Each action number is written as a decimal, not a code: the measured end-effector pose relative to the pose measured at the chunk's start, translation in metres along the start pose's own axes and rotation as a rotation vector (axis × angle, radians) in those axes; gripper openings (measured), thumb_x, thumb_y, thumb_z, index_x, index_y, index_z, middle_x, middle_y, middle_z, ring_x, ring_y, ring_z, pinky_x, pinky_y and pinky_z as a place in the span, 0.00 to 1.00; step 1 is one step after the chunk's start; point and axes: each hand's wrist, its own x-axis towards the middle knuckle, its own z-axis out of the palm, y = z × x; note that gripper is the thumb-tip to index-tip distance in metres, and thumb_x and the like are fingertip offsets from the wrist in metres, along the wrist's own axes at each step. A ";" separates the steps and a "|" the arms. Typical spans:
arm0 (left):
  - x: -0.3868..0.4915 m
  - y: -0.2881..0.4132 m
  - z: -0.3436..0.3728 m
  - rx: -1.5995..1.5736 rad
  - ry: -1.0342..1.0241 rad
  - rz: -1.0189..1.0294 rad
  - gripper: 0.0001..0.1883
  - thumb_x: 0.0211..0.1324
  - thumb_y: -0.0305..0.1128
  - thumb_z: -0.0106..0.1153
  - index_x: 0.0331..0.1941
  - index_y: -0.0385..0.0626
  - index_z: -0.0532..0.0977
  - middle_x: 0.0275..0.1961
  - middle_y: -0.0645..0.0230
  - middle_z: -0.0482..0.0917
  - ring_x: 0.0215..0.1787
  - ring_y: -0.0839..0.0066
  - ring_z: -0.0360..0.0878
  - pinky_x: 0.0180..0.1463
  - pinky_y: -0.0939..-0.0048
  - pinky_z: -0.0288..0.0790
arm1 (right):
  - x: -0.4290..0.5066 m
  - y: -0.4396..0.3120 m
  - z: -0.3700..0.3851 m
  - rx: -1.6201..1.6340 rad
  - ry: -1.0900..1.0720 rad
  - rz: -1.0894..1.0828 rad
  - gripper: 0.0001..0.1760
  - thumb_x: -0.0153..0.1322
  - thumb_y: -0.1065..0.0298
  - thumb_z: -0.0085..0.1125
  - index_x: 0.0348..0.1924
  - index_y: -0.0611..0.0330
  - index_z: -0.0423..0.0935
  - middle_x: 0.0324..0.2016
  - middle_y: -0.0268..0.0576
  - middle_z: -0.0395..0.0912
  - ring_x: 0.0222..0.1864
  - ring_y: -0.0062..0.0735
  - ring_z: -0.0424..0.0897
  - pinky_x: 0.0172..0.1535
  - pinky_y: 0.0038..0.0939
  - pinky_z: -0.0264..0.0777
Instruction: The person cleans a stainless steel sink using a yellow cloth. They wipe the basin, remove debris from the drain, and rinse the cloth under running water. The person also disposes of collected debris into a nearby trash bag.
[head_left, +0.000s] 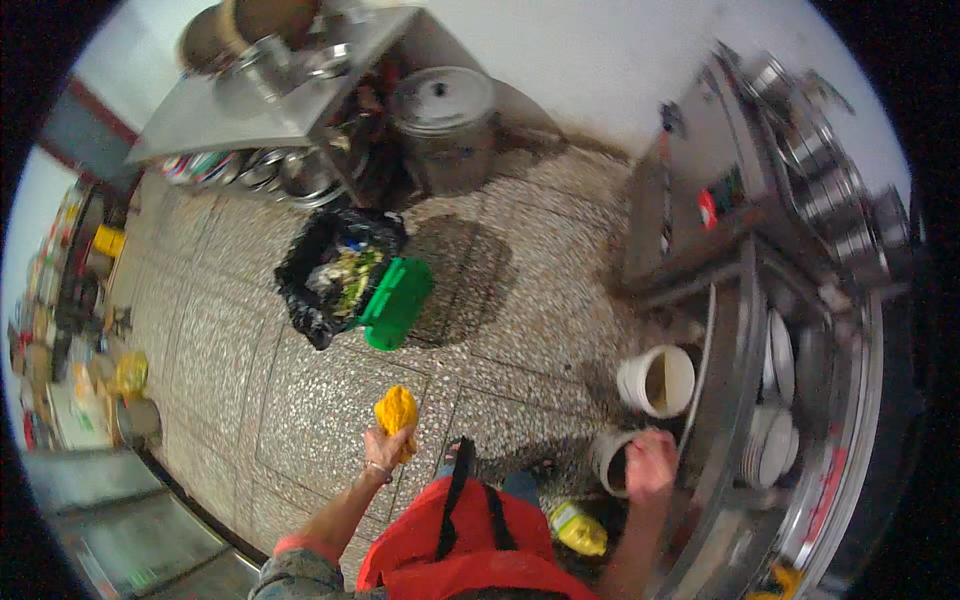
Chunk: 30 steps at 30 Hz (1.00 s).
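Observation:
My left hand (385, 448) is wrapped around a bunched yellow cloth (396, 411), held out over the speckled floor. A bracelet circles that wrist. On the other side, my right hand (651, 465) is blurred, with its fingers seemingly curled. It overlaps the rim of a white bucket (604, 461) in the view; whether it touches the bucket or holds anything is unclear. A second white bucket (656, 381) stands just beyond, with murky contents. Close to my feet lies a yellow packet (579, 529). My red apron (480, 536) fills the bottom middle.
A bin lined with a black bag (307, 300) holds food scraps, its green lid (397, 304) hanging open. Behind it are a large lidded metal pot (442, 127) and a steel table (225, 127). Metal shelving with plates (769, 446) runs along the right.

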 end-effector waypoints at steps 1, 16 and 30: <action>-0.007 0.008 -0.017 -0.085 0.029 -0.039 0.14 0.53 0.39 0.59 0.32 0.39 0.78 0.24 0.71 0.79 0.23 0.77 0.77 0.26 0.72 0.70 | 0.019 0.009 0.075 0.175 -0.039 0.147 0.06 0.66 0.79 0.58 0.33 0.58 0.74 0.28 0.38 0.73 0.31 0.30 0.72 0.35 0.31 0.67; -0.126 -0.068 -0.071 -0.673 0.967 -0.392 0.15 0.51 0.34 0.64 0.41 0.36 0.77 0.35 0.71 0.80 0.32 0.78 0.77 0.35 0.74 0.71 | 0.201 0.371 0.459 -0.787 -0.988 -0.504 0.18 0.69 0.74 0.58 0.52 0.66 0.75 0.56 0.52 0.73 0.54 0.43 0.76 0.55 0.32 0.70; -0.094 -0.056 -0.084 -0.771 0.691 -0.280 0.13 0.53 0.30 0.64 0.40 0.36 0.77 0.37 0.68 0.81 0.35 0.77 0.78 0.38 0.71 0.72 | 0.160 0.164 0.368 0.290 -0.650 0.466 0.08 0.71 0.75 0.55 0.43 0.64 0.77 0.36 0.46 0.79 0.40 0.38 0.79 0.52 0.40 0.74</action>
